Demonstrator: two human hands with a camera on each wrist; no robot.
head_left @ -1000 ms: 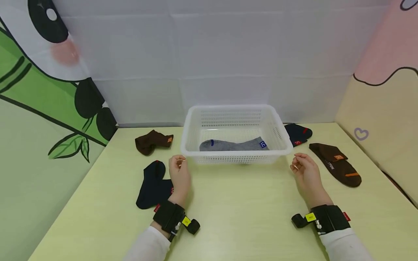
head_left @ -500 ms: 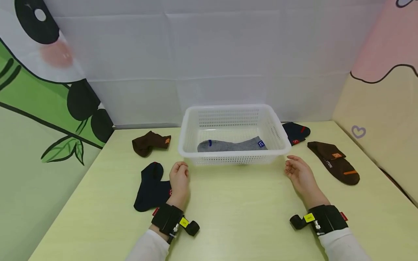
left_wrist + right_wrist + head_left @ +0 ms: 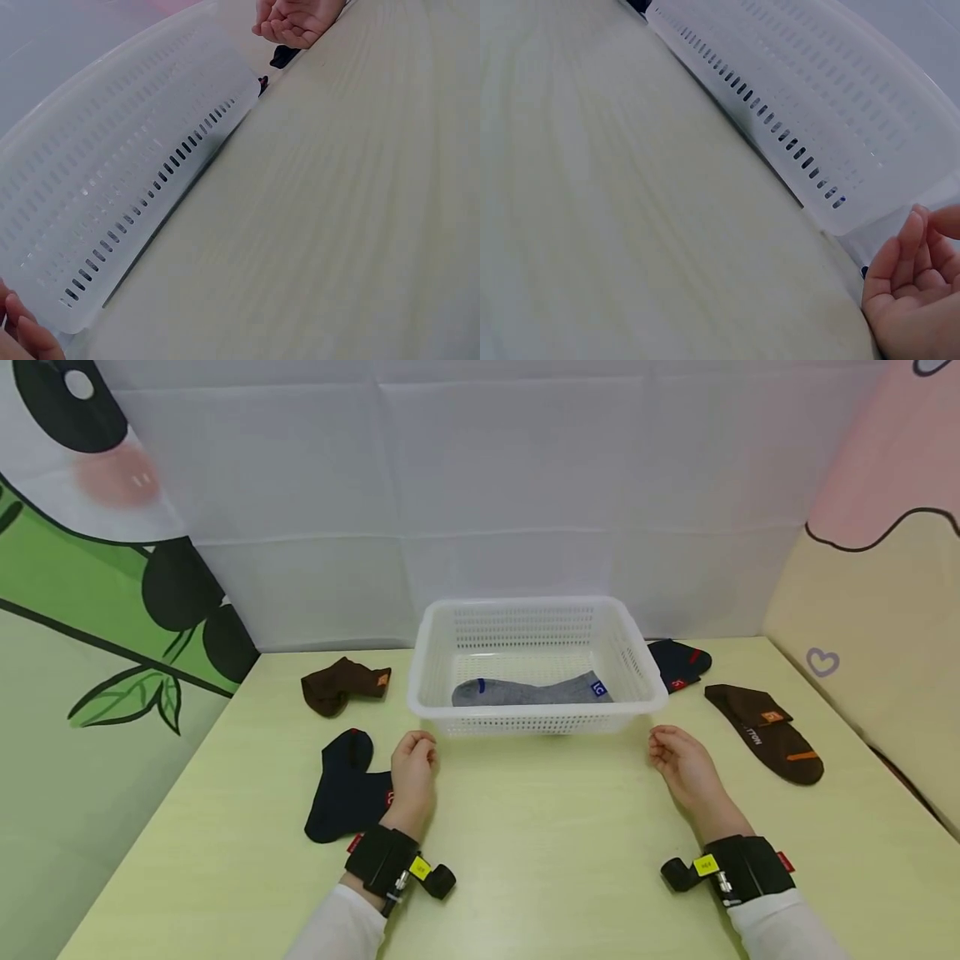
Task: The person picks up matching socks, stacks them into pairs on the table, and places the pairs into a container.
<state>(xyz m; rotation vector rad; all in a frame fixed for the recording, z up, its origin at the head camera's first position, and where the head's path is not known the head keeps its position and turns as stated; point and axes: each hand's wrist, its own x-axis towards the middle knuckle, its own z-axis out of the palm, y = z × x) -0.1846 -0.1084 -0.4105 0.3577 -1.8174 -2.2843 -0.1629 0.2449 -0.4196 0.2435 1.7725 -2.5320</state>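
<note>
My left hand [image 3: 413, 770] rests at the table just in front of the basket's near left corner, fingers loosely curled with nothing in them. A dark navy sock [image 3: 343, 793], bent at the ankle, lies beside it and is partly hidden by the wrist. On the other side, my right hand [image 3: 684, 767] lies palm inward near the front right corner, its fingers loosely curled and holding nothing. Between and beyond the hands stands a white perforated plastic basket [image 3: 536, 724]. Inside it lies a grey sock [image 3: 528, 692] with blue marks. The right wrist view shows the right fingers [image 3: 909, 240] close to the basket's corner.
A crumpled brown sock [image 3: 343, 687] lies back left. Right of the basket are a navy sock [image 3: 678, 664], partly hidden behind it, and a folded brown sock [image 3: 765, 733] with orange marks. A white cloth wall [image 3: 510, 485] rises behind the table.
The right hand has drawn slightly toward me and to the left. The left hand has eased back a little from the basket. The socks and basket keep their places while the view shifts slightly.
</note>
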